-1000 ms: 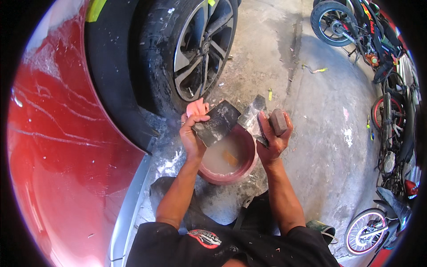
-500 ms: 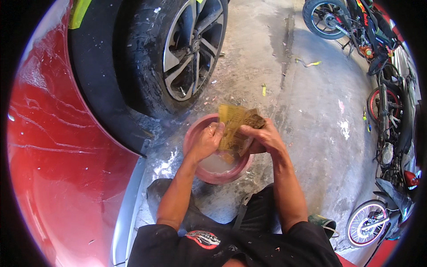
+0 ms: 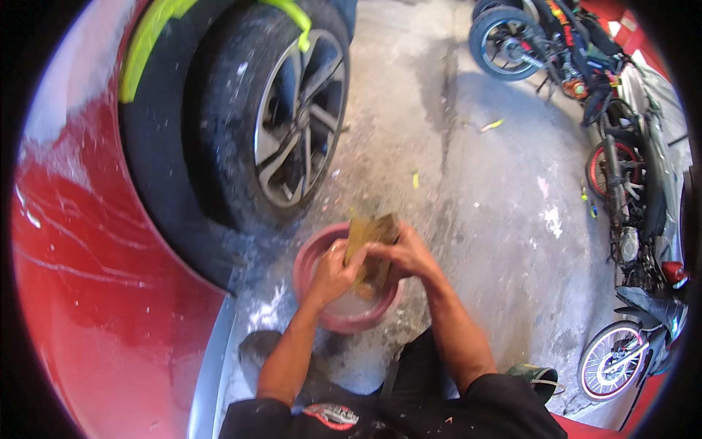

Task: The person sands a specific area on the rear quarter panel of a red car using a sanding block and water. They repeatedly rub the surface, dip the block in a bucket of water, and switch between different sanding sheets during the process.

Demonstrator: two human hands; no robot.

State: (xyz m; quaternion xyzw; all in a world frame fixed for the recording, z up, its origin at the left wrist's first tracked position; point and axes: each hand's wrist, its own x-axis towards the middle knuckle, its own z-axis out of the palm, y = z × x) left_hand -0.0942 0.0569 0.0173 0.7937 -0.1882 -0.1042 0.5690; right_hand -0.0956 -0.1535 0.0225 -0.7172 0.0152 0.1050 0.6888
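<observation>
Over a round pink basin (image 3: 355,323) of cloudy water, both my hands are closed on worn, yellow-brown sandpaper (image 3: 359,235). My left hand (image 3: 337,272) pinches its left side, thumb on top. My right hand (image 3: 409,252) grips a darker brown, folded part (image 3: 387,229) at the right, its thumb reaching across toward the left thumb. Whether this is one sheet or two pieces I cannot tell. Most of the fingers are hidden beneath the sandpaper.
On the left is a red car fender (image 3: 88,293) with pale scuffed patches, beside a wheel (image 3: 300,121). Yellow-green tape (image 3: 146,47) edges the arch. Motorcycles (image 3: 621,175) line the right side. A dark green container (image 3: 540,379) stands by my right knee.
My hands have come closer together, and the sandpaper shows narrower between them. The whole view has shifted, with the basin lower and more tape visible around the wheel.
</observation>
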